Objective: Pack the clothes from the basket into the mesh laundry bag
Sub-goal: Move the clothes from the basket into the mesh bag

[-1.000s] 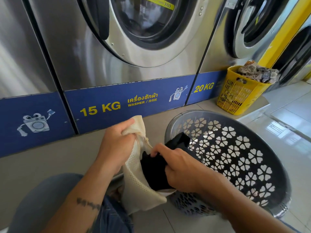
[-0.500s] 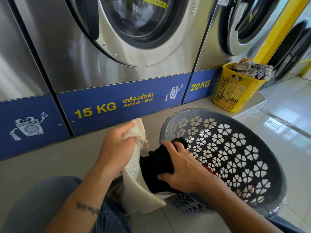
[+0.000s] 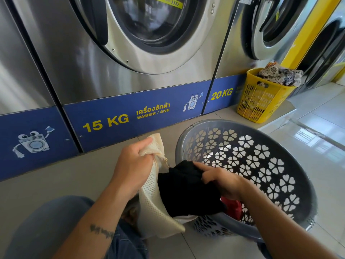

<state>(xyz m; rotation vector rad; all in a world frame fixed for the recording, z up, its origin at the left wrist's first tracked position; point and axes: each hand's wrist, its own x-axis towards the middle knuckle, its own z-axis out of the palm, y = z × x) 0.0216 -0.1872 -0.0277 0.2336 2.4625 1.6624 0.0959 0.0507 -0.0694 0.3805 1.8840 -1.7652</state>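
My left hand (image 3: 133,168) grips the top edge of the cream mesh laundry bag (image 3: 155,210) and holds its mouth open beside the grey basket (image 3: 261,165). A black garment (image 3: 184,189) lies half inside the bag's mouth and half over the basket's near rim. My right hand (image 3: 222,181) presses on the garment, forefinger stretched along its top. A red garment (image 3: 232,207) shows low in the basket under my right wrist. The bag's inside is hidden.
Steel washing machines (image 3: 130,53) with blue 15 KG and 20 KG panels stand close ahead. A yellow basket (image 3: 261,100) full of patterned cloth sits at the right by a step. My jeans-clad knee (image 3: 56,227) is at bottom left. Glossy tiled floor (image 3: 317,128) lies to the right.
My right hand has shifted from clutching the black garment to pushing it deeper into the bag, forefinger now extended. The left hand keeps its hold on the bag's edge.
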